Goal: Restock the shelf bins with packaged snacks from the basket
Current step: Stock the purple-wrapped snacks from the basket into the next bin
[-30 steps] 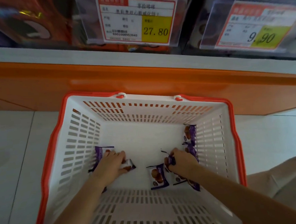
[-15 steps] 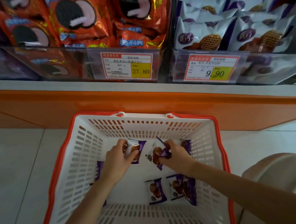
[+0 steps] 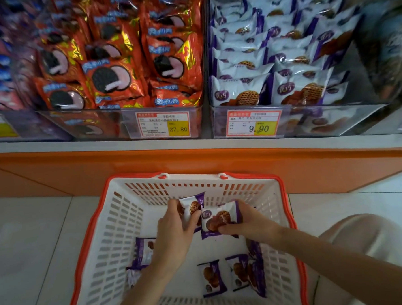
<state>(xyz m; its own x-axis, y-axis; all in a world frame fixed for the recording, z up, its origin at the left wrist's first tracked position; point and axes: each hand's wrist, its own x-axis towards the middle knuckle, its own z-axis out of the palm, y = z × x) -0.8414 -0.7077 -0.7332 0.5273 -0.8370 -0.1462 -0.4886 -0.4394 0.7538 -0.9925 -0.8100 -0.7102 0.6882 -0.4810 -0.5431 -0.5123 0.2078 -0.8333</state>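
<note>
A white basket with an orange rim sits on the tiled floor, close against the orange shelf base. Both hands are inside it, held above its bottom. The left hand has its grip clenched on a white-and-purple snack packet, fingers curled round the packet's left edge. The right hand has its grip on a second packet from the right side, thumb across its lower front. This packet overlaps the near right corner of the first.

More loose packets lie on the basket bottom: two side by side at the near middle, one at the left partly under the left wrist, and others against the right wall.

On the far shelf a clear bin is full of matching white-and-purple packets and carries a price label reading 9.90. Left of it, a neighbouring bin holds red cookie packs, labelled 27.80. A beige knee shows at the near right.
</note>
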